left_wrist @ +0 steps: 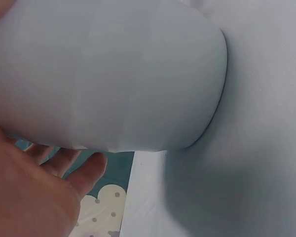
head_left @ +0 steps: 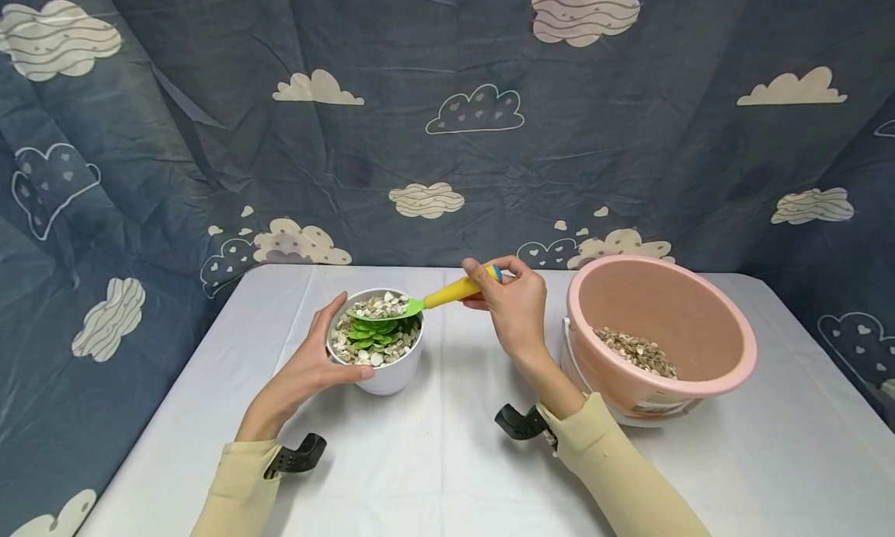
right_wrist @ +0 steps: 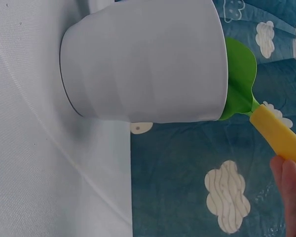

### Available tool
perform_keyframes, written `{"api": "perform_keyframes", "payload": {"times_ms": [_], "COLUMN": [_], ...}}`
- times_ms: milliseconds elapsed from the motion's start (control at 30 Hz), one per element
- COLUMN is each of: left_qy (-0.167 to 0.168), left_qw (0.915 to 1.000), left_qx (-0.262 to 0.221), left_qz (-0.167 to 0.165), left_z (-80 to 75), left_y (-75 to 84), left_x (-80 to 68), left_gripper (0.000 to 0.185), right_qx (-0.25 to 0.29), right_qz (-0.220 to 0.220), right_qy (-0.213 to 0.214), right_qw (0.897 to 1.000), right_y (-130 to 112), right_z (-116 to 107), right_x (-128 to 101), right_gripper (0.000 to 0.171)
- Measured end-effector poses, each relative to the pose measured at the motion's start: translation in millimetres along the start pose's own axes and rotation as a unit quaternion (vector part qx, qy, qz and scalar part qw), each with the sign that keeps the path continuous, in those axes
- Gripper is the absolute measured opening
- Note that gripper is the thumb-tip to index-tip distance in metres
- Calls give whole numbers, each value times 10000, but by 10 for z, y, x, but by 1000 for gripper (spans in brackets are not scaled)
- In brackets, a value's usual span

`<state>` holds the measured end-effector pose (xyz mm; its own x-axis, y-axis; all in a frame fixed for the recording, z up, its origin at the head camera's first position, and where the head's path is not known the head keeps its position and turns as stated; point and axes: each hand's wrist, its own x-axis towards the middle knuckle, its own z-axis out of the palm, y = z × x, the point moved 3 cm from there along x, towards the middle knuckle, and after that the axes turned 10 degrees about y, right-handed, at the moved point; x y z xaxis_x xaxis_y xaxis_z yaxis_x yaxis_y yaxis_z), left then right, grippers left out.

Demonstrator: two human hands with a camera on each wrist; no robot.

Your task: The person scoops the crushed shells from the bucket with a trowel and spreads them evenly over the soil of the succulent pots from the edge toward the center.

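Note:
A white pot [head_left: 393,378] stands on the table, holding a green succulent [head_left: 373,333] ringed by small pale pebbles [head_left: 377,359]. My left hand [head_left: 312,366] grips the pot's left side, thumb across the front near the rim. In the left wrist view the pot's smooth wall [left_wrist: 113,74] fills the upper part, with the fingers curving around it. My right hand [head_left: 513,300] holds a small trowel by its yellow handle [head_left: 454,291]. Its green blade [right_wrist: 240,79], loaded with pebbles in the head view, lies over the pot's opening above the plant.
To the right stands a pink bucket [head_left: 727,335] with more pebbles [head_left: 638,352] in the bottom and a white handle hanging at its side. A white cloth [head_left: 391,475] covers the table. Behind hangs a dark blue curtain [head_left: 391,156] with cloud prints.

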<state>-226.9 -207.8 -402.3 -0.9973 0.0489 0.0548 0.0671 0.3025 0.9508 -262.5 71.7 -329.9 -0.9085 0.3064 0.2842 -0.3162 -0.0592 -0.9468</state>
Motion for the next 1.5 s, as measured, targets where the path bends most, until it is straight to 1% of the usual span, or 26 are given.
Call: {"api": "perform_keyframes", "payload": {"times_ms": [67, 267, 433, 500, 667, 867, 1000, 1100, 1200, 1333, 1500], "left_qy": [-38, -253, -260, -235, -124, -88, -134, -192, -263, -334, -372], "left_qw": [10000, 9986, 9982, 9984, 9996, 9999, 9998, 9994, 9988, 9986, 9984], "left_qx": [-63, -451, -516, -501, -230, -37, -96, -271, -414, -400, -429], "left_qz": [-28, -128, -129, -108, -39, -73, -84, -97, -92, -23, -7], "left_z": [1, -8, -9, -7, -10, -14, -11, -9, -10, -17, -19], "left_y": [-4, -20, -22, -23, -21, -19, -13, -12, -13, -12, -11], "left_x": [-4, -22, -22, -18, -18, -23, -18, -13, -14, -28, -33], "left_gripper": [117, 115, 115, 116, 116, 114, 115, 116, 115, 113, 112], "right_qx": [-24, -55, -72, -86, -68, 154, 345, 477, 606, 729, 678], "right_qz": [4, 126, 195, 157, 74, 44, -157, -431, -615, -722, -810], "right_qy": [2, 37, 48, 36, -15, -56, -81, -119, -110, -1, 192], "right_qw": [10000, 9999, 9998, 9998, 9999, 9999, 9992, 9979, 9962, 9947, 9942], "right_y": [4, 10, -20, -28, -21, 218, 320, 338, 328, 298, 257], "right_z": [-1, -13, -34, -39, -49, -76, -104, -115, -125, -147, -192], "right_x": [-1, -14, -41, -53, -61, 25, 44, 42, 41, 54, 76], "right_gripper": [34, 37, 39, 38, 33, 32, 33, 32, 31, 30, 32]}}
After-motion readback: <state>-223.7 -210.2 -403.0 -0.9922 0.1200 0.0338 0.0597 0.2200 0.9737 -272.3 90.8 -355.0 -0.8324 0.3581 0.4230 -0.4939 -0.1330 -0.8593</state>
